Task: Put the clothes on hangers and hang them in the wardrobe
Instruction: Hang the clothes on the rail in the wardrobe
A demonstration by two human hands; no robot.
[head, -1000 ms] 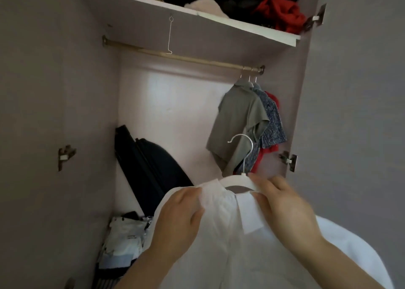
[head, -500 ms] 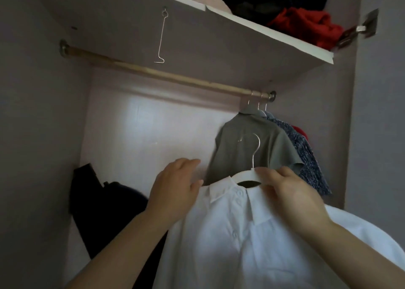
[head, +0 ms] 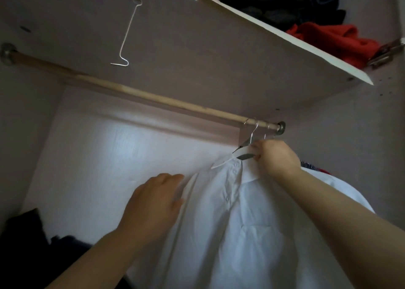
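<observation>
White shirt (head: pixel 252 223), only one, sits on one hanger (head: pixel 242 151); right hand (head: pixel 277 159) grips the hanger near the rod (head: pixel 131 92), left hand (head: pixel 153 203) lies flat on the shirt. The shelf (head: pixel 197 47) holds clothes (head: pixel 333 41).

Bent wire hook (head: pixel 129 29) overhead, dark bag (head: pixel 22 245) lower left, metal hinge (head: pixel 385 53) upper right.

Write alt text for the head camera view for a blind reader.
The right hand grips a white hanger carrying a white button-up shirt, its metal hook at the wooden wardrobe rail. The left hand rests flat against the shirt's side. Red and dark clothes fill the shelf above.
</observation>
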